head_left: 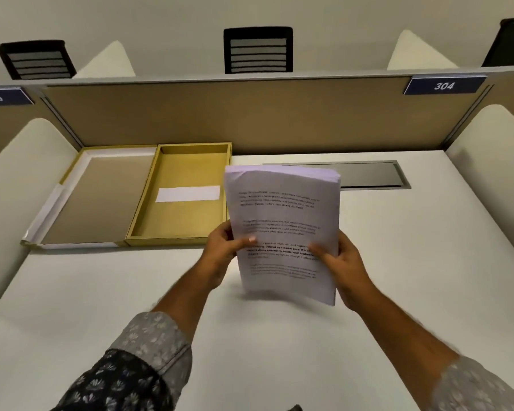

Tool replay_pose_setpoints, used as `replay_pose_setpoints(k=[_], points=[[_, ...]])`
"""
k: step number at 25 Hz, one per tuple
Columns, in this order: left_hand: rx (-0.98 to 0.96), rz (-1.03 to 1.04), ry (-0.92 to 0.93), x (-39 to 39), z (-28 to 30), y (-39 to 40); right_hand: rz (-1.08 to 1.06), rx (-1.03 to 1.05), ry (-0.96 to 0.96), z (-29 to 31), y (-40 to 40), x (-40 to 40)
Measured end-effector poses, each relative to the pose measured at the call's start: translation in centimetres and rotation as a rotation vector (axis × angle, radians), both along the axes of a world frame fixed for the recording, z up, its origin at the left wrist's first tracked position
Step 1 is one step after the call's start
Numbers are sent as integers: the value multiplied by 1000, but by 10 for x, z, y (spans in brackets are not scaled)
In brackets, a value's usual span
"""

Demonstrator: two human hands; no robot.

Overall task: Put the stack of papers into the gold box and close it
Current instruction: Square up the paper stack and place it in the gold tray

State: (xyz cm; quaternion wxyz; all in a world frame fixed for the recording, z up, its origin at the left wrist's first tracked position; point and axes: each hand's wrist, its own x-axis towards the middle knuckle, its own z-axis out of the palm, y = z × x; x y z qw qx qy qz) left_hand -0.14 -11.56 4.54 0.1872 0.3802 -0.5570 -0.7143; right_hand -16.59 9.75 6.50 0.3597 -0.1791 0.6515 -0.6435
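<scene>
Lying open at ten o'clock: box [178,197], lid [101,197] flapped left. Gripping papers [285,229] upright above desk [398,262] at centre, left hand [220,250] and right hand [343,262] both clamped on side edges (likely floppy, slippery; gripping low on both sides seeming wise).

I see both hands gripping the stack of papers [284,229] upright above the white desk [398,262]: left hand [220,250] on its left edge, right hand [343,259] on its right. Gold box [180,200] lies open just left, lid [101,197] flat beside it.
</scene>
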Motion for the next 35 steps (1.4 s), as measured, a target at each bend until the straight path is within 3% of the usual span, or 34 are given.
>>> replay_pose_setpoints(k=[5,13,17,21,25,30,35], points=[[-168,84,-21,16,7,23,-21,5,202,-19,-2,11],[-206,86,-126,12,13,42,87,37,229,-44,-2,-1],[-126,114,-120,13,-13,51,122,147,262,-75,2,-1],[-167,-25,-280,22,-52,50,100,321,290,-90,2,0],[-241,-70,-300,25,-64,39,54,363,317,-90,-1,7],[-198,-158,-241,55,-56,15,114,377,437,-81,-6,33],[-149,-58,-218,84,-23,-58,194,309,329,-40,-74,63]])
